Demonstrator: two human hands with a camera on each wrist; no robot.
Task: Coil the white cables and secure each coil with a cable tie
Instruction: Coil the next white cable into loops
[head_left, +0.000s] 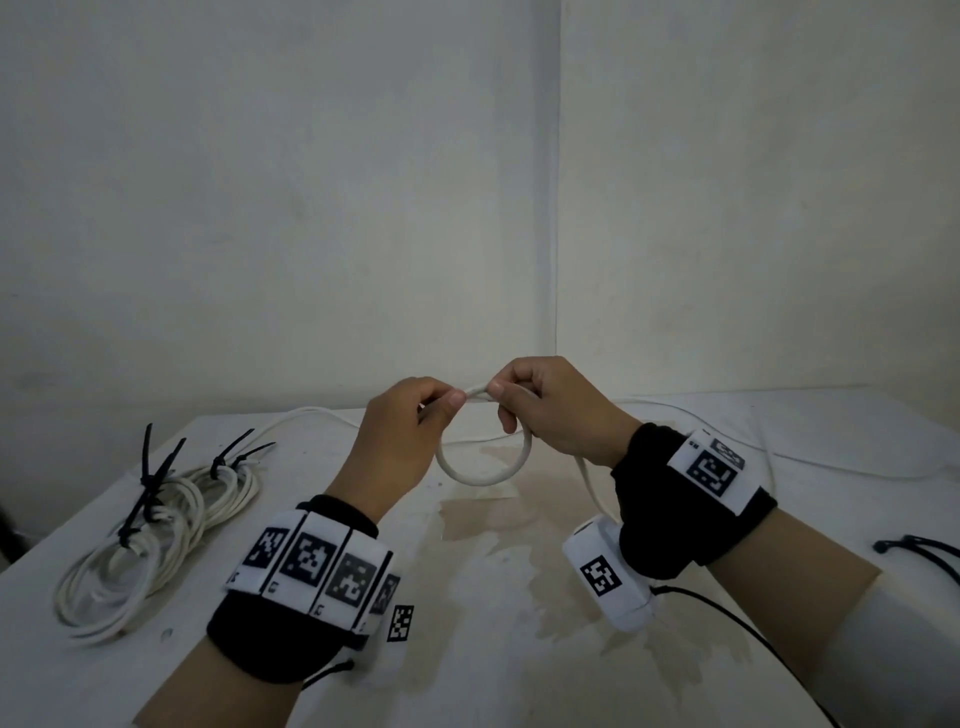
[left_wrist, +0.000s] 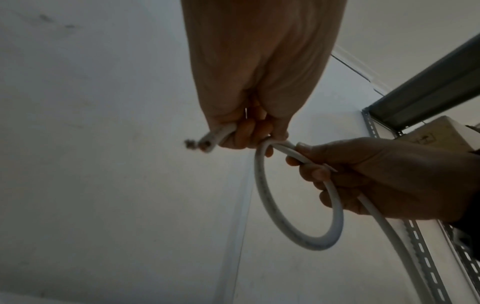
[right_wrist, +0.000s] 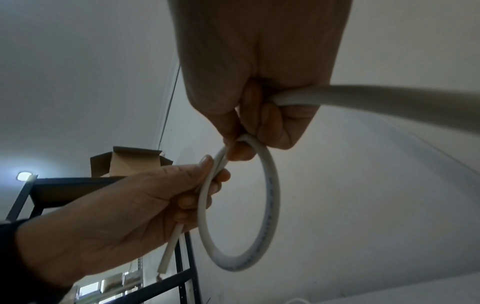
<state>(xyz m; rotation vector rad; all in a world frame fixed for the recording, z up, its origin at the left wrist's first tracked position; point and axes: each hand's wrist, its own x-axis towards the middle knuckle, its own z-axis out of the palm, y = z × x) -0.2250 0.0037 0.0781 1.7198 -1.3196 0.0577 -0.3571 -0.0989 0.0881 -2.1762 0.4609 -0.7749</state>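
A: While the tied bundle of coiled white cables (head_left: 156, 535) lies at the table's (head_left: 493, 649) left with black cable ties (head_left: 150, 478) round it, where's the loose one?

B: Mid-air, centre. The left hand (head_left: 405, 436) pinches the thin white cable (head_left: 485, 475) near its cut end; the right hand (head_left: 556, 410) grips it where one round loop closes.

A: Any writing?

B: Faint print along the loop in the wrist views, unreadable. Only the left wrist view shows the bare end (left_wrist: 205, 144); the head view alone shows more black ties (head_left: 924, 551) at far right.
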